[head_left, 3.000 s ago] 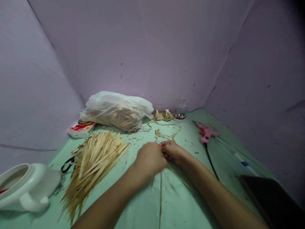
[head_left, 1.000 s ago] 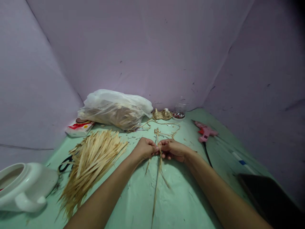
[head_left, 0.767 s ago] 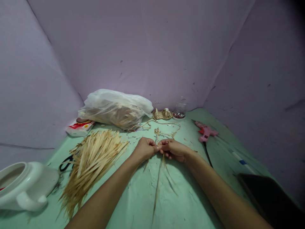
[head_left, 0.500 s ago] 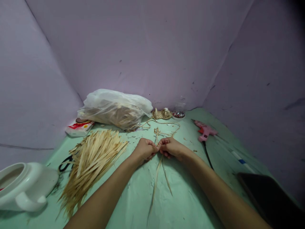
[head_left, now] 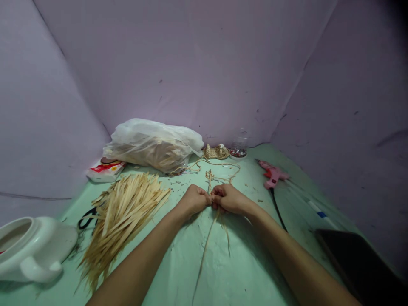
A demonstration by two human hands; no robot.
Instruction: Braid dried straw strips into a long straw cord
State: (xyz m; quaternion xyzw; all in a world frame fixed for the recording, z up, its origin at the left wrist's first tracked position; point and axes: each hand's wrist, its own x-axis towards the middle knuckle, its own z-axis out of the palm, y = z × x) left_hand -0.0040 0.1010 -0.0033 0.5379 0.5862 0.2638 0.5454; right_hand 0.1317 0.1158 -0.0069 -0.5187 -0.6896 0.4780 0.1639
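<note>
A thin braid of straw-coloured fibre [head_left: 209,178] lies on the green tabletop, its near end running into my fingers. My left hand [head_left: 196,199] is closed in a pinch on that end. Fingertip to fingertip with it, my right hand [head_left: 227,198] also pinches the braid. Loose fibre strands [head_left: 206,244] trail from below the right hand towards me. The exact grip point is hidden by the fingers. Beyond the hands, a long thin cord [head_left: 236,170] curves over the table.
On the left lie a heap of dry flat strips [head_left: 127,221], black-handled scissors [head_left: 86,219] and a white pot [head_left: 35,246]. A plastic bag [head_left: 156,144], a small woven slipper [head_left: 216,151] and a bead dish [head_left: 238,153] stand at the back. A pink glue gun [head_left: 273,173] and a dark tablet-like slab [head_left: 357,263] are right.
The loose strands have swung a little: the long one's lower end shifted left, the shorter one hangs slightly differently. Both hands keep their pinch, the right turned slightly.
</note>
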